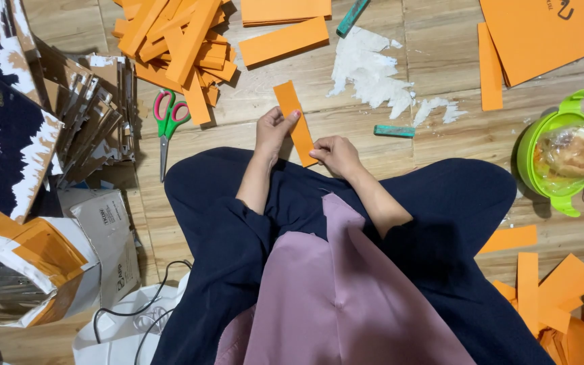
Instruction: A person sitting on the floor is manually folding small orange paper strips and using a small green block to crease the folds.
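Pink cloth [346, 297] drapes my lap; at twelve o'clock my left hand [273, 130] and right hand [336, 154] both pinch one narrow orange paper strip [295, 122]; red-and-green-handled scissors [167, 122] at ten.

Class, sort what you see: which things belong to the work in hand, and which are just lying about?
In hand:
left hand
right hand
orange strip
strip pile
scissors

Lying about:
green pot
white bag
cardboard stack
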